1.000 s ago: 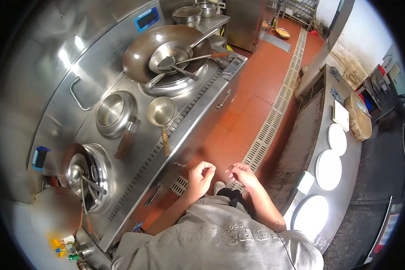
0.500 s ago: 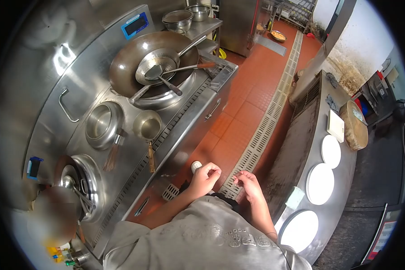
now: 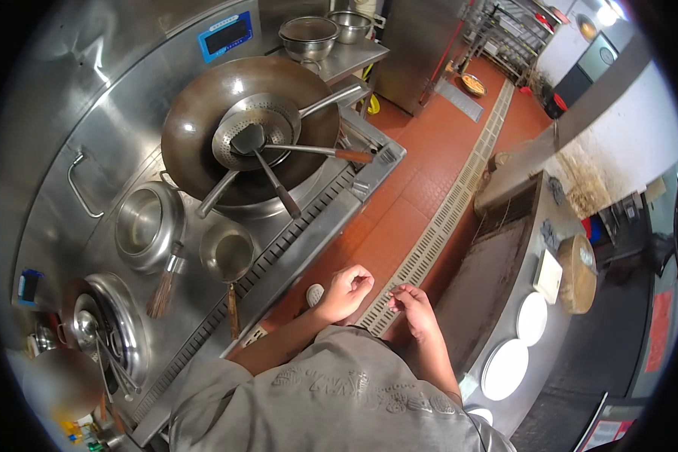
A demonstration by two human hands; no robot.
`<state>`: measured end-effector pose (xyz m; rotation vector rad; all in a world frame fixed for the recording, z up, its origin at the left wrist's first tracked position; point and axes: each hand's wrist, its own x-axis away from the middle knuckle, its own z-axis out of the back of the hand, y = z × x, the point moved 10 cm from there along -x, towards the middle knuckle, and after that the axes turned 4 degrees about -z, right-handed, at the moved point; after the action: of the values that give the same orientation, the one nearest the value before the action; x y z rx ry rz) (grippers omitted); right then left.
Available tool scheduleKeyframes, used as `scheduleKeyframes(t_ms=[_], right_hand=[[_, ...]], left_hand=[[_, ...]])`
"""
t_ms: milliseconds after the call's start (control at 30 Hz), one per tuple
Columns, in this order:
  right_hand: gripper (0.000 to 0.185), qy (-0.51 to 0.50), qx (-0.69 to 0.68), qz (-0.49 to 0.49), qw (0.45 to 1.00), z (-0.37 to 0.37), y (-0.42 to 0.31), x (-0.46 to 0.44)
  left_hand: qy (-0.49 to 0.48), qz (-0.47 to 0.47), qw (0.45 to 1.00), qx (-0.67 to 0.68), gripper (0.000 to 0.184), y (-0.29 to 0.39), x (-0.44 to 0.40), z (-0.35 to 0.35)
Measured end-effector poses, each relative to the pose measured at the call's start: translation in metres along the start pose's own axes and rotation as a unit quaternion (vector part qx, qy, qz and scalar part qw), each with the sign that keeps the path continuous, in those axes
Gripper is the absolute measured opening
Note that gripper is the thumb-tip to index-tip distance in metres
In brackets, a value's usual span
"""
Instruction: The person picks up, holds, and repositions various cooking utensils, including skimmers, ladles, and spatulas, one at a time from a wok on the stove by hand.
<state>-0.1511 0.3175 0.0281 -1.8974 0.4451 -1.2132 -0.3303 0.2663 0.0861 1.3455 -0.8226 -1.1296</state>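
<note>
My left hand (image 3: 346, 292) is held in front of my body with its fingers curled together; whether anything small is inside cannot be seen. Just to its right, apart from it, my right hand (image 3: 413, 307) has thumb and fingertips pinched together, and what they hold, if anything, is too small to make out. Neither hand touches the stove. Nearest on the left is a ladle (image 3: 228, 255) with a wooden handle, lying on the steel stove top. Beyond it a large wok (image 3: 196, 124) holds a perforated strainer (image 3: 233, 120), a spatula (image 3: 248, 138) and other long-handled tools.
A brush (image 3: 162, 294) and a round steel pot (image 3: 138, 222) sit on the stove, with a second wok station (image 3: 132, 324) lower left. On the right counter are white plates (image 3: 505, 369) and a round wooden block (image 3: 578, 275). A drain grate (image 3: 429, 237) runs along the red floor.
The view has shifted forward along the stove, so the large wok appears bigger and the plates lower. Both hands keep nearly the same curled pose in front of the body.
</note>
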Motion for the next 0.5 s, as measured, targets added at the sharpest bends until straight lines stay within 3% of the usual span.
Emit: scheduleKeyframes(t_ms=[233,333,500], right_hand=[[0.016,-0.065,0.105,0.006,0.992,-0.052,-0.052,-0.081],[0.018,-0.093,0.193,0.026,0.976,-0.086,-0.07,-0.1],[0.021,-0.208,0.25,0.01,0.946,-0.142,-0.079,-0.135]], left_hand=[[0.091,-0.007,0.995,0.036,0.008,-0.019,-0.048,0.065],[0.144,0.009,0.989,-0.014,0.009,-0.008,-0.045,0.099],[0.254,0.036,0.966,-0.009,0.013,-0.009,-0.037,0.133]])
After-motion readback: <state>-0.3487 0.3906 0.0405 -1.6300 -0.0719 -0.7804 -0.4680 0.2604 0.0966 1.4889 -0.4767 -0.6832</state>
